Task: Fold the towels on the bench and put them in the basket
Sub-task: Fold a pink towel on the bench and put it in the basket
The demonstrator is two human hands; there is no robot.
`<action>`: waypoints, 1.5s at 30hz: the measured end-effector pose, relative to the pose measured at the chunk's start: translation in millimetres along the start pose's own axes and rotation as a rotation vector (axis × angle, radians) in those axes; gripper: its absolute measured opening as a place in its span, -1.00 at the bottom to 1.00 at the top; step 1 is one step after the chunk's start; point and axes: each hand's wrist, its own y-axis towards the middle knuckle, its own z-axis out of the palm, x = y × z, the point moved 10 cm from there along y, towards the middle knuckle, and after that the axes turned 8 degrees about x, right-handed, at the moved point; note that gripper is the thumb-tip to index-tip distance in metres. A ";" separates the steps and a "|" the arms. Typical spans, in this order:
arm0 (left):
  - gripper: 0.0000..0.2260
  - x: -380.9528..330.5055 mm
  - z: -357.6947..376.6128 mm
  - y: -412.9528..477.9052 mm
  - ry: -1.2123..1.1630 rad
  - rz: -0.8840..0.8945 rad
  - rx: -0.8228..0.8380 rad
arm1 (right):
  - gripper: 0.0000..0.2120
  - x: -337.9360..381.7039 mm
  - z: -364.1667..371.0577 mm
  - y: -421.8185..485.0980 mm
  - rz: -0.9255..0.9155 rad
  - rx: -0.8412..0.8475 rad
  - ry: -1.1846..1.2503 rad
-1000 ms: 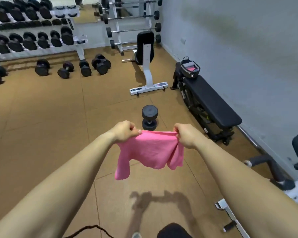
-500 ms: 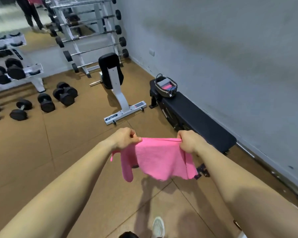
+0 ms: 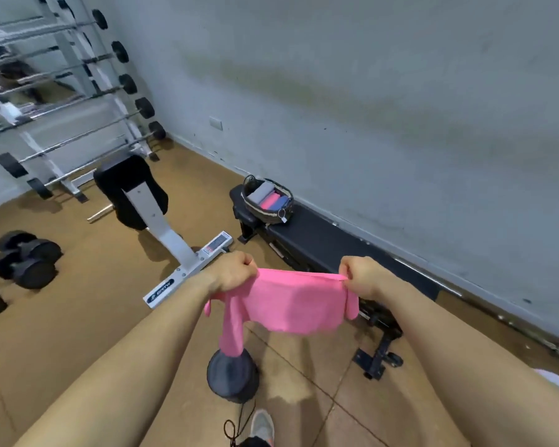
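Head view — pink towel (image 3: pixel 284 304) held in the air above the floor, stretched between left hand (image 3: pixel 231 274) and right hand (image 3: pixel 363 275), each pinching a top corner. Basket (image 3: pixel 268 211) of folded towels — far end of black bench (image 3: pixel 329 246).

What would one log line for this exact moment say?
left hand: grips pink towel top edge | right hand: grips same edge | towel: hangs between hands | basket: on bench, folded towels inside
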 end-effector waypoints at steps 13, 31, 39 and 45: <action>-0.88 -97.1 -90.3 229.6 0.176 0.219 0.095 | -0.94 -76.8 -109.2 107.5 0.166 -0.132 0.200; -0.64 -230.5 -143.0 446.4 0.496 0.266 0.140 | -0.60 -234.3 -226.7 233.1 0.309 -0.151 0.413; -0.82 -215.8 -119.9 498.8 0.564 0.335 0.315 | -0.80 -242.7 -167.8 247.6 0.383 -0.076 0.650; -0.82 -158.9 -85.4 527.5 0.643 0.387 0.536 | -0.85 -204.6 -96.8 253.3 0.527 -0.006 0.738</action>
